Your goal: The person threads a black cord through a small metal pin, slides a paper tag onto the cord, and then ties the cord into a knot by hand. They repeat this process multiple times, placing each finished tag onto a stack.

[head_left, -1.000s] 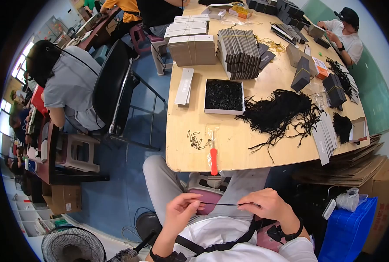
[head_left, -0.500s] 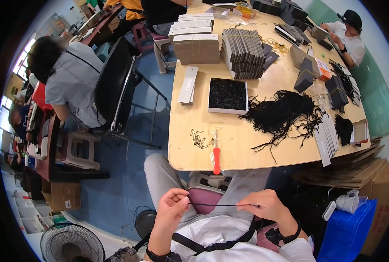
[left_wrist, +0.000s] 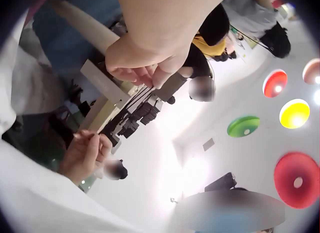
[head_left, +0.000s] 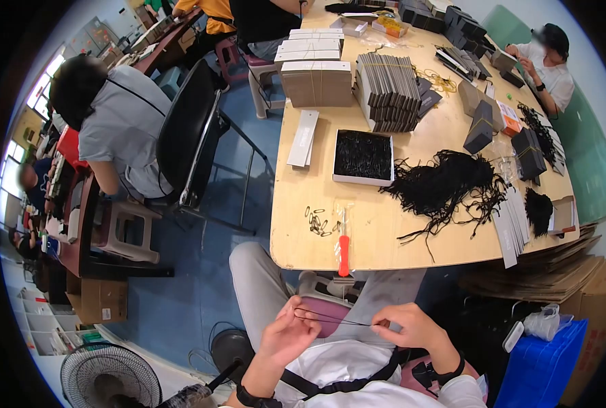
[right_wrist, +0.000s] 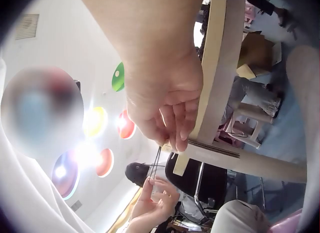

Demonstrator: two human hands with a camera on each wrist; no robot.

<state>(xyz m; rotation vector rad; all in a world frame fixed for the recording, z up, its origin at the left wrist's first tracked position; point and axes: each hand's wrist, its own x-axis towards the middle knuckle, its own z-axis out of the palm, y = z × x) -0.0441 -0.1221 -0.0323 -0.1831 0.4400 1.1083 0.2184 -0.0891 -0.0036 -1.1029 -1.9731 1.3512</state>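
A thin black cord [head_left: 337, 319] is stretched between the two hands above the lap, spread into two strands. My left hand [head_left: 288, 334] holds its left end, with strands over the fingers. The right hand [head_left: 410, 328] pinches the other end between thumb and fingertips. In the right wrist view the two strands [right_wrist: 156, 163] run from the right hand [right_wrist: 167, 110] down to the left hand [right_wrist: 154, 204]. The left wrist view shows the left hand [left_wrist: 145, 65] above and the right hand [left_wrist: 87, 155] lower down; the cord is hard to make out there.
On the table [head_left: 292, 238] lie small metal clips [head_left: 316, 223], a red-handled tool [head_left: 344, 256], a box of black pieces [head_left: 363, 156], a heap of black cords [head_left: 446, 190] and bundled cards [head_left: 316, 85]. A fan [head_left: 110, 377] stands lower left, a blue bin [head_left: 544, 364] lower right.
The cord, a single line between the hands before, now shows as two separated strands. The left hand has turned and moved slightly right, its fingers raised.
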